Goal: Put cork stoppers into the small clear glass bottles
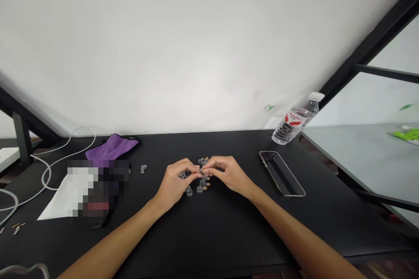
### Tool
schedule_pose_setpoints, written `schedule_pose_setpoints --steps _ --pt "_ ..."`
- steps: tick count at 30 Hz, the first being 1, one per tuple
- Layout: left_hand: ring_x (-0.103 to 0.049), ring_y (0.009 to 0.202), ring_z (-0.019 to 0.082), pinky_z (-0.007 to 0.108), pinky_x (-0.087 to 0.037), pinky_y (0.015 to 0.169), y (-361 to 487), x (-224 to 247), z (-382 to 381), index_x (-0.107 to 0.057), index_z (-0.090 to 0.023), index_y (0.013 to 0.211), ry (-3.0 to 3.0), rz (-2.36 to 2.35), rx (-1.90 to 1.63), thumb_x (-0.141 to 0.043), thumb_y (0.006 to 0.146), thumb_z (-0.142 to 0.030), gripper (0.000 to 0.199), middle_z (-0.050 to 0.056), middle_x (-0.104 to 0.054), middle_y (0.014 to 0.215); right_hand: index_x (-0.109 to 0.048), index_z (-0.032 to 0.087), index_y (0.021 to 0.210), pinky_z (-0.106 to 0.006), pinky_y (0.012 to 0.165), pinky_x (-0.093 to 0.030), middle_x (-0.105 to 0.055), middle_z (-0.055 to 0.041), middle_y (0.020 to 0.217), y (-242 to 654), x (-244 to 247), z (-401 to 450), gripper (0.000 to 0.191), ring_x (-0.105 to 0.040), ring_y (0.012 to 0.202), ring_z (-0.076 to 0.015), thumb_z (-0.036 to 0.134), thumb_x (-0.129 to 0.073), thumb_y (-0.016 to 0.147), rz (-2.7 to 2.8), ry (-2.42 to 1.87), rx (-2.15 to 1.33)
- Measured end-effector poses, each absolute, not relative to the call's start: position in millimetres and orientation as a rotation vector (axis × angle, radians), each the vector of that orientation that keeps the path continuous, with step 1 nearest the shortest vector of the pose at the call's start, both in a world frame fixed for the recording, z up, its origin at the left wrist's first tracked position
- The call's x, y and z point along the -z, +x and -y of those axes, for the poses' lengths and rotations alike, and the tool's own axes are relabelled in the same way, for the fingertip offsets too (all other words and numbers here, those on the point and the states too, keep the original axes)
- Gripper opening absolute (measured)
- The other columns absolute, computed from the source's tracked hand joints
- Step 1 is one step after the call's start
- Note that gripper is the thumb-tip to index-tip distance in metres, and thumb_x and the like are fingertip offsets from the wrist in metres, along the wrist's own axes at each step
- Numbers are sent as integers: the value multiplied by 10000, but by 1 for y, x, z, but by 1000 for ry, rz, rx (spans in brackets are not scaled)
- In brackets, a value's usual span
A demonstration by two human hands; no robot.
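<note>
My left hand (176,181) pinches a tiny clear glass bottle (200,170), mostly hidden behind the fingertips. Facing it, my right hand (229,173) is closed at the bottle's mouth, its thumb and forefinger on a small cork stopper (203,168). Just below the fingers, several similar little bottles with corks (200,189) lie on the black tabletop (209,231). One round glass bottle (189,191) rests under my left hand, with others partly covered by it. Farther left lies a lone clear mini bottle (143,168).
A phone (283,173) lies to the right, with a water bottle (296,120) standing behind it. On the left are a purple cloth (113,148), white paper (70,194), a blurred-out dark item and a white cable (49,170). A white wall (196,52) closes off the back.
</note>
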State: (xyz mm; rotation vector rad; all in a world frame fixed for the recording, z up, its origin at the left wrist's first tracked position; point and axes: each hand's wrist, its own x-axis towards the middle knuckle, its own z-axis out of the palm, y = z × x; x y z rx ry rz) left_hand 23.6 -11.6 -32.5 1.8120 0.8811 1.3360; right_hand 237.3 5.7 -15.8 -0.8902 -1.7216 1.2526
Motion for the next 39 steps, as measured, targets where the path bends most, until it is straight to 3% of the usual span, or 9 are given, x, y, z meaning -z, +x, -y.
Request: schedule_pose_setpoints --steps 19,26,39 --pt "-712 861 196 320 -592 779 23 31 15 -711 -214 955 2196 -852 -1380 -667 969 -221 47 61 -711 921 -713 176 831 -331 689 -562 -716 -34 725 235 18 -5 313 -665 680 -181 481 -775 847 1644 -949 -1379" --pt "-643 845 200 346 -504 794 19 34 9 -675 -227 965 2298 -1112 -1116 -724 931 -289 87 25 -701 916 -739 184 942 -303 667 -524 -698 -35 796 252 15 -15 288 -636 686 -171 469 -714 905 1759 -1033 -1189" --pt "-623 926 225 363 -429 847 18 36 2 -692 -245 952 2368 -1160 -965 -790 874 -281 131 14 -712 946 -693 192 881 -298 636 -477 -653 -23 751 276 13 -29 368 -575 626 -158 546 -617 947 1778 -1174 -950"
